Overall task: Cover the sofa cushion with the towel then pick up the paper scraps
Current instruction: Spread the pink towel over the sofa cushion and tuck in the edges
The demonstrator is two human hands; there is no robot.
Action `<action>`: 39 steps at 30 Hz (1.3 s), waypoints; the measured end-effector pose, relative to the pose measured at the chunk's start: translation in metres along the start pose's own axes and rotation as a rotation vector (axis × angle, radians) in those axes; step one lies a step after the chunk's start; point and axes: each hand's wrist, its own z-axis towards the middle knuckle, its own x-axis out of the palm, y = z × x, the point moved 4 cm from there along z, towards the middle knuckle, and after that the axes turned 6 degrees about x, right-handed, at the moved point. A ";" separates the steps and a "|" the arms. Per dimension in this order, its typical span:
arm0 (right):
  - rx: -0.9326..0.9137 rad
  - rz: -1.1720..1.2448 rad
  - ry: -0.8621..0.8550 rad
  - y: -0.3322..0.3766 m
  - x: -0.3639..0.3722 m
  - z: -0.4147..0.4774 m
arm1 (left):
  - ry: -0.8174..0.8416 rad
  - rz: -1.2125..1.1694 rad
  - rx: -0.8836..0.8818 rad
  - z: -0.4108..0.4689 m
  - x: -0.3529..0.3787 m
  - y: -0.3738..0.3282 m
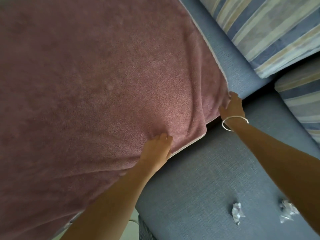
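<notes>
Though flat, towel (103, 84) diagonal, corner (204, 131) rightward.

towel (103, 84): plain dusty pink, pale whitish trim along its edge | sofa (199, 179): grey-blue, fine woven texture | pillows (268, 32) along the sofa's back edge: stripes of blue, cream and tan | paper scraps (236, 213): white, grey in the creases | bangle (234, 119): silver
</notes>
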 end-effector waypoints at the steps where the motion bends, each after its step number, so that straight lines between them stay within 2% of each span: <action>1: 0.039 0.041 0.027 -0.001 0.000 0.009 | -0.052 0.024 -0.011 0.001 -0.002 0.001; 6: 0.124 -0.017 0.061 0.000 -0.001 0.035 | -0.108 0.116 -0.043 0.015 -0.001 0.007; 10: 0.104 -0.207 -0.065 -0.002 -0.030 0.042 | -0.130 0.173 -0.009 0.024 -0.006 0.005; 14: -0.003 -0.408 -0.143 -0.006 -0.052 0.046 | -0.128 0.204 0.015 0.026 -0.006 0.002; 20: 0.160 -0.282 -0.069 -0.010 -0.028 0.056 | -0.142 0.177 0.049 0.021 0.003 0.006; 25: -0.003 -0.359 -0.172 -0.012 -0.034 0.055 | -0.178 0.163 0.131 0.014 0.016 0.007; 27: 0.063 -0.385 -0.212 -0.025 -0.037 0.056 | -0.178 0.160 0.163 0.009 0.020 0.006; 30: 0.265 -0.407 -0.179 -0.047 -0.041 0.057 | -0.190 0.163 0.209 -0.003 0.028 0.007; 31: 0.246 -0.424 -0.171 -0.046 -0.040 0.055 | -0.197 0.168 0.226 -0.007 0.031 0.009; 33: 0.032 -0.493 -0.214 -0.029 -0.030 0.044 | -0.225 0.181 0.240 -0.018 0.035 0.015; 35: -0.383 -0.524 -0.274 -0.001 -0.003 0.016 | -0.250 0.167 0.211 -0.033 0.039 0.023; 37: -0.794 -0.464 -0.211 0.024 0.031 -0.029 | -0.230 0.150 0.159 -0.052 0.041 0.032; 39: -1.112 -0.410 -0.089 0.037 0.069 -0.083 | -0.208 0.133 0.116 -0.076 0.044 0.043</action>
